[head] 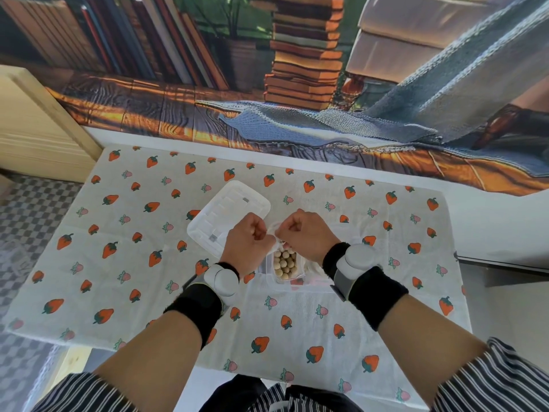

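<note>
1. Clear plastic was what both hands worked at: the left hand (249, 242) and right hand (303, 233), fingers curled, each pinched the neck of a bag (277, 231) stretched between them.
2. I judged the opening barely begun. The pale balls (285, 263) all sat inside, none tipped out.
3. The bag's body lay just under the knuckles, toward the person, in what looked like a clear box (285, 288).
4. A white lid (228, 215) lay beyond the left hand on the strawberry cloth (118, 263).
</note>
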Available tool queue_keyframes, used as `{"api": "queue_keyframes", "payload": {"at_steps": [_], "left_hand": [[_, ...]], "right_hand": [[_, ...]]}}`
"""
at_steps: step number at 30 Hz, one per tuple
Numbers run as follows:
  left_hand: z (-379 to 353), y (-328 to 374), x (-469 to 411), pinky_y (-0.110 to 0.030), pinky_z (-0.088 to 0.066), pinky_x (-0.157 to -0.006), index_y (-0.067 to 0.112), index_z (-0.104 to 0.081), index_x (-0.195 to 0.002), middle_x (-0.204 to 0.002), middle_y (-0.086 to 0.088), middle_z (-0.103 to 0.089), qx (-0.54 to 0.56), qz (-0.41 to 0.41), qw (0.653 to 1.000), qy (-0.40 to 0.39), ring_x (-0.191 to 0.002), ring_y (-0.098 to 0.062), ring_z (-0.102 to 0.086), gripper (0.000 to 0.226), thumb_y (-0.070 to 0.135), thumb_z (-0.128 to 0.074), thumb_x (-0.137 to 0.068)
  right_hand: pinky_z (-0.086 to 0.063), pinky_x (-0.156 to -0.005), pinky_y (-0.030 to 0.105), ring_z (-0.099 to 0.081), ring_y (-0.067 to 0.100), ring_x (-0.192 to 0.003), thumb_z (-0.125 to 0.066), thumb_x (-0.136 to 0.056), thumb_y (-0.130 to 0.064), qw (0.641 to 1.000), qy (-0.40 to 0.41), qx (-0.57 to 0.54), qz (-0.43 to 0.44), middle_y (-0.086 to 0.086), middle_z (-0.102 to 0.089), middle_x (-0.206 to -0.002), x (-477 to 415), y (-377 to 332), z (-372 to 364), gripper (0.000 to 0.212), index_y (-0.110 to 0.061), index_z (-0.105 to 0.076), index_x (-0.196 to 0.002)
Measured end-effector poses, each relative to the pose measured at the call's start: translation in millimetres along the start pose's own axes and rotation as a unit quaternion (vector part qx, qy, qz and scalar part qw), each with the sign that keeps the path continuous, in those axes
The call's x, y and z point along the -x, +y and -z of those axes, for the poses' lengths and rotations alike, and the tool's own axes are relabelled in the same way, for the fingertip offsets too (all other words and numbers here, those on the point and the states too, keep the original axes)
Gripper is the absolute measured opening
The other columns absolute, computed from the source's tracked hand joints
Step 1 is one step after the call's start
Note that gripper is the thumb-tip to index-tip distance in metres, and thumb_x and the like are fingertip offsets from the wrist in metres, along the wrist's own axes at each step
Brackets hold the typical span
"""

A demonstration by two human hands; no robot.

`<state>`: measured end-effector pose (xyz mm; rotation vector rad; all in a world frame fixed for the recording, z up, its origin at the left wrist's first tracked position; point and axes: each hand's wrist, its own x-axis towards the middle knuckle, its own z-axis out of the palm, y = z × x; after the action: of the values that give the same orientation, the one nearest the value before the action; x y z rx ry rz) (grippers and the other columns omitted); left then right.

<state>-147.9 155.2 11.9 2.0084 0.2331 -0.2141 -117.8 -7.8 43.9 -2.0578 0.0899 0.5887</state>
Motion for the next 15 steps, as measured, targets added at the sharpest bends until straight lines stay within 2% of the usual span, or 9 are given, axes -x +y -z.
{"api": "queue_keyframes", "payload": {"at_steps": [2,5,8,11,13,15], "left_hand": [[2.3,0.1,-0.5,-0.044,-0.049,-0.061,0.029,-0.052,-0.073,-0.060,0.006,-0.051,0.049,0.000,0.999,0.005,-0.058,-0.016,-0.050,0.022,0.011,-0.064,-0.074],[6.3,1.1,1.9,-0.039,-0.045,-0.068,0.022,-0.056,-0.083,-0.073,-0.001,-0.054,0.158,-0.011,0.987,-0.008,-0.071,-0.019,-0.052,0.014,0.013,-0.057,-0.072],[9.9,-6.2,5.5,-0.028,-0.045,-0.087,0.021,-0.054,-0.114,-0.112,-0.001,-0.056,0.142,-0.027,0.988,-0.048,-0.105,-0.014,-0.055,0.044,0.024,-0.058,-0.070],[9.2,-15.5,7.8,-0.027,-0.042,-0.105,0.025,-0.043,-0.140,-0.137,0.003,-0.051,0.080,-0.040,0.990,-0.109,-0.130,-0.010,-0.048,0.068,0.027,-0.065,-0.076],[5.8,-16.0,8.3,-0.022,-0.041,-0.105,0.031,-0.040,-0.144,-0.138,0.009,-0.053,0.040,-0.041,0.991,-0.122,-0.129,-0.004,-0.050,0.074,0.024,-0.073,-0.079],[3.3,-11.0,9.1,-0.009,-0.044,-0.092,0.036,-0.049,-0.134,-0.121,0.021,-0.063,0.021,-0.040,0.993,-0.113,-0.114,0.008,-0.057,0.066,0.024,-0.083,-0.079]], "right_hand": [[-0.060,-0.080,0.045,-0.074,0.020,-0.072,-0.068,-0.085,-0.020,1.000,-0.013,0.008,-0.001,0.007,-0.074,-0.072,0.8,-0.4,-1.7,0.010,-0.012,-0.065,-0.081],[-0.060,-0.080,0.043,-0.073,0.022,-0.073,-0.066,-0.086,-0.019,1.000,0.002,-0.004,0.003,0.007,-0.074,-0.075,3.0,-4.4,-1.4,0.010,-0.009,-0.066,-0.084],[-0.058,-0.070,0.034,-0.070,0.017,-0.067,-0.068,-0.087,-0.013,0.997,-0.008,-0.074,0.003,0.006,-0.071,-0.076,5.4,-12.9,2.1,0.009,-0.004,-0.068,-0.087],[-0.054,-0.067,0.029,-0.067,0.013,-0.066,-0.068,-0.087,-0.012,0.994,-0.033,-0.108,0.008,0.002,-0.068,-0.074,9.4,-22.7,4.8,0.007,-0.005,-0.067,-0.088],[-0.052,-0.064,0.028,-0.066,0.014,-0.065,-0.067,-0.088,-0.010,0.990,-0.052,-0.128,0.016,0.003,-0.067,-0.072,11.8,-27.3,6.6,0.004,-0.007,-0.067,-0.086],[-0.049,-0.060,0.024,-0.064,0.015,-0.064,-0.067,-0.089,-0.008,0.986,-0.081,-0.145,0.026,0.003,-0.066,-0.070,14.2,-30.1,8.5,0.005,-0.008,-0.066,-0.084]]}}
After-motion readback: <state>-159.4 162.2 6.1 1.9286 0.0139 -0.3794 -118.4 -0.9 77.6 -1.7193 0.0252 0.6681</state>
